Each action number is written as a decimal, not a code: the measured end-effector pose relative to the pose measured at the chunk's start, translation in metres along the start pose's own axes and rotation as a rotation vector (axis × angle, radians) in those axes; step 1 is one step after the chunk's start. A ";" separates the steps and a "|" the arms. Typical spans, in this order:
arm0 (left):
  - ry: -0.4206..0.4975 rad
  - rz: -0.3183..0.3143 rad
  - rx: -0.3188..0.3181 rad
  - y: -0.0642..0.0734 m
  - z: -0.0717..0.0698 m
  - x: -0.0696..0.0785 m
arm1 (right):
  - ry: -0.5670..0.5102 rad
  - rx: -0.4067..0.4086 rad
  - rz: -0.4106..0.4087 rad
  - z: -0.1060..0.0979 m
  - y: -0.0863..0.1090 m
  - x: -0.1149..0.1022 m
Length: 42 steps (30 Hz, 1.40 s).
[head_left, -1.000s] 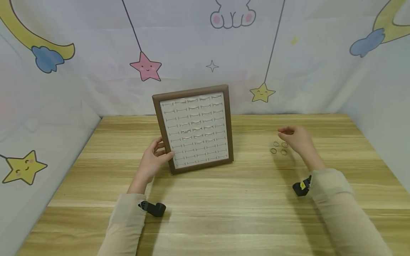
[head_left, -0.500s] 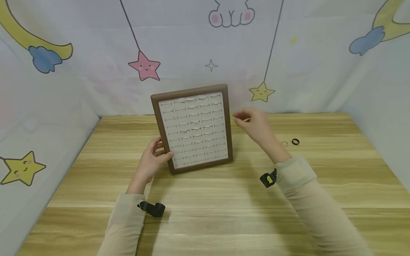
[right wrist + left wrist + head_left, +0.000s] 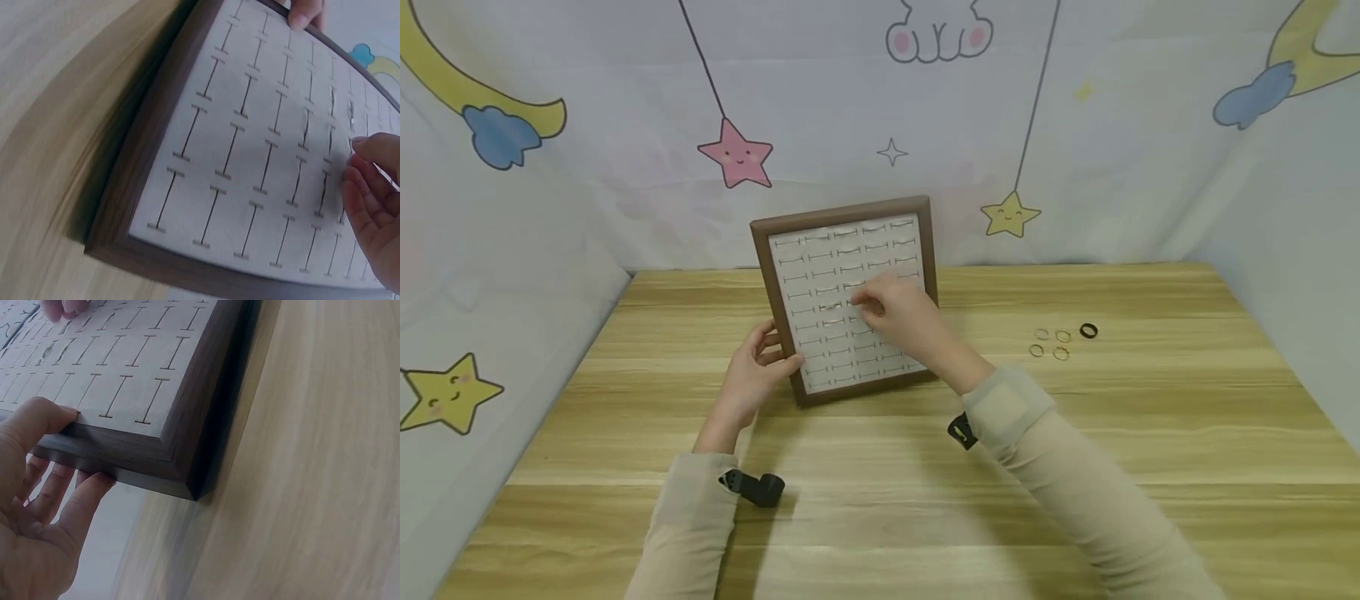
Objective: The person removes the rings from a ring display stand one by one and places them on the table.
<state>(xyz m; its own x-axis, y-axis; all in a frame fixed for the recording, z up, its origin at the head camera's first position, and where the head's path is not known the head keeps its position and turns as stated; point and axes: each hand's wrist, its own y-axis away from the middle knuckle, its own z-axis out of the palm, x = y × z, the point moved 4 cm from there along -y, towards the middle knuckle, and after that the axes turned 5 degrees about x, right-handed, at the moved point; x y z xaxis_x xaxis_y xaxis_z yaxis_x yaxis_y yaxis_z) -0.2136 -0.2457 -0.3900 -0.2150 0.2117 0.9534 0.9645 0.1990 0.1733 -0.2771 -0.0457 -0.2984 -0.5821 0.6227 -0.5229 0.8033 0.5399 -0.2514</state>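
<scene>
A brown-framed ring display board [image 3: 865, 367] with rows of slits in its white face stands tilted on the table. My left hand [image 3: 752, 375] grips its left edge, thumb on the front rim and fingers behind, as the left wrist view [image 3: 37, 500] also shows. The thumb and fingertips of my right hand [image 3: 902, 321] come together at a slit near the middle of the face; whether they pinch a ring there is hidden. A silvery ring [image 3: 831, 307] sits in the slit just left of them. On the table lie a black ring [image 3: 1088, 331] and several thin rings [image 3: 1062, 353].
The wooden table [image 3: 850, 517] reaches back to a white cloth backdrop [image 3: 827, 100] printed with stars and moons. Cloth also borders both sides. A small black camera is strapped at each wrist, over beige sleeves.
My right hand has moved left from above the loose rings to the face of the board, uncovering the black ring. The left hand keeps its grip on the frame.
</scene>
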 end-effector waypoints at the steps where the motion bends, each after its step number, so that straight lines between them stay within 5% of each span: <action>1: 0.001 0.000 0.000 0.000 0.000 0.000 | 0.011 -0.003 -0.008 0.003 -0.001 -0.003; 11: 0.005 0.010 -0.002 0.000 -0.001 0.001 | 0.028 0.118 -0.061 0.018 -0.006 -0.020; 31: -0.009 0.010 -0.012 0.001 -0.002 0.001 | 0.090 0.212 -0.152 0.030 -0.004 -0.031; 42: -0.017 0.013 -0.027 0.002 -0.001 0.003 | 0.103 0.172 -0.128 0.029 -0.006 -0.027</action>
<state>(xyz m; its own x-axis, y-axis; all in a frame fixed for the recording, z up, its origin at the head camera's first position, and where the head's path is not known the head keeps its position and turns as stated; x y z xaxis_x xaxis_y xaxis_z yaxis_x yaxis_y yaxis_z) -0.2123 -0.2455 -0.3869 -0.2043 0.2301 0.9515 0.9711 0.1699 0.1674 -0.2621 -0.0826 -0.3065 -0.6836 0.6144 -0.3940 0.7263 0.5194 -0.4502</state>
